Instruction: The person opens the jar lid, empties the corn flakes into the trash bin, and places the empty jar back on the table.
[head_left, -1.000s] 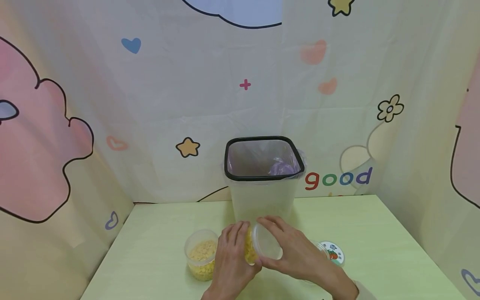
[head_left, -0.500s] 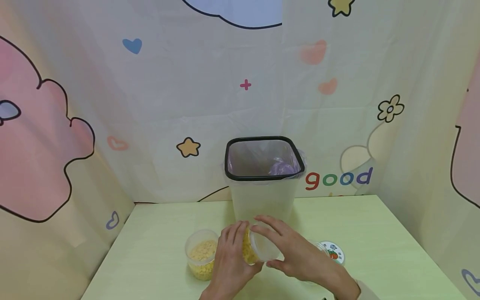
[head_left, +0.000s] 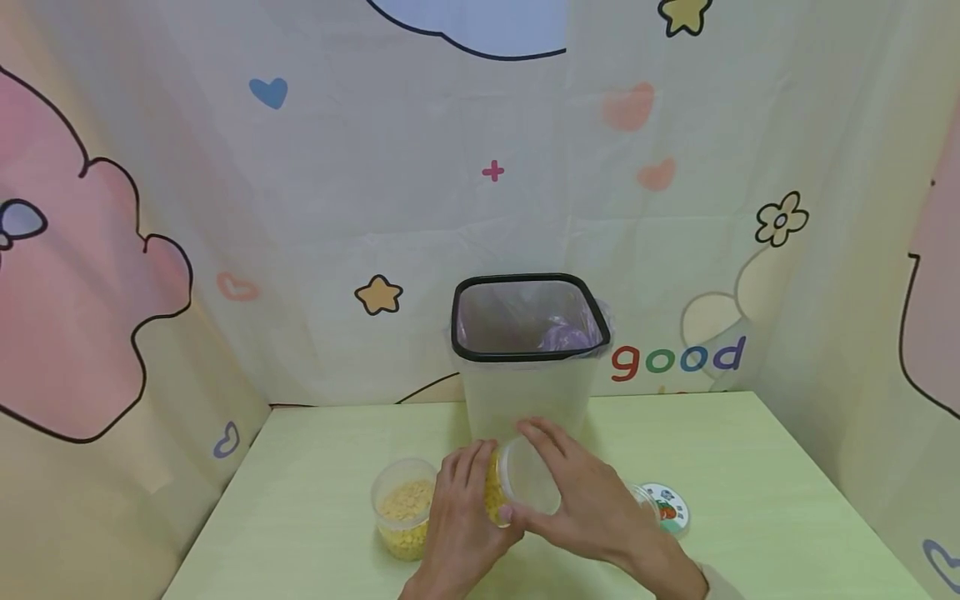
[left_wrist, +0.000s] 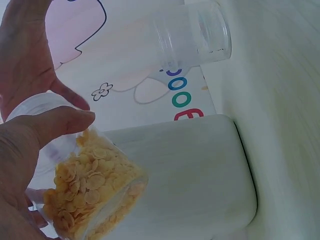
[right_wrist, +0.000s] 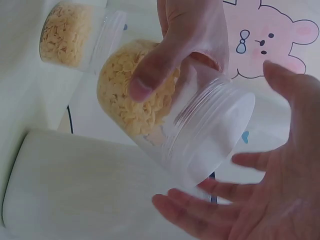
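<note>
Step in hand: working at the closure of a clear cylindrical plastic jar (left_wrist: pixel 112 187) part-filled with yellow flakes, by the look of how the two hands meet over it; whether it is being undone or done up I cannot tell
Held jar: raised over the pale green tabletop (head_left: pixel 315 475) in front of the bin, tilted on its side, its capped end towards about 3 o'clock in the head view
Frosted end: what looks like a round, whitish plastic lid (right_wrist: pixel 222 137), seated on the jar's threaded neck
Left hand (head_left: pixel 465 517): grips the jar round its flake-filled lower part, thumb laid across the wall
Right hand (head_left: pixel 588 504): cupped loosely about the lid, fingers spread and fairly straight in the right wrist view, not clenched on it
Next move calls for: a firm left hold, and the right fingers closing evenly on the lid's edge, the tilt kept mild in case flakes slide
Second flake jar: a clear, round plastic jar (head_left: pixel 403 527), upright at 9 o'clock, just beside the left hand
Clear jar: transparent plastic with no flakes visible (left_wrist: pixel 187 37), at 3 o'clock, largely behind the right hand in the head view
Printed disc: round, white with a red picture (head_left: pixel 666 507), at 3 o'clock past the clear jar
Bin: white plastic with a black rim (head_left: pixel 525 392), at 12 o'clock, lined with a purple bag (head_left: pixel 566 335)
In the way: both side jars probably leave the elbows and wrists little sideways room
</note>
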